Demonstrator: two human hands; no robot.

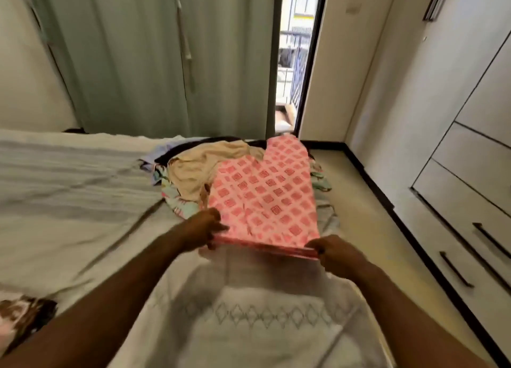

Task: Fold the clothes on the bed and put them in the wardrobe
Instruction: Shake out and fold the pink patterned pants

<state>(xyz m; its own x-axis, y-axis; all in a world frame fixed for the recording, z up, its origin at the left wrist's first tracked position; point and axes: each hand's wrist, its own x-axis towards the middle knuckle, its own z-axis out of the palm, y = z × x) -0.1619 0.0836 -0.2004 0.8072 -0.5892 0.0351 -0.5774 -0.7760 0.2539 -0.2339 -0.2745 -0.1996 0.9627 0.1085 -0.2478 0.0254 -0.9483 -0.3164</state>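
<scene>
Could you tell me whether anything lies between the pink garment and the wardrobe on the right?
Nothing visible does. Both the left hand and the right hand hold the pink garment, and only bare floor separates the bed from the wardrobe, whose doors look shut.

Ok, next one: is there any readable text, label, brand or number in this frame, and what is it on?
None can be read.
pink patterned garment, held by the left hand and right hand: square motifs only, no letters.
white cloth on the bed: stitched diamond pattern, no words.
wall plate by the door: too small and blurred to tell.
wardrobe: no label visible.
</scene>
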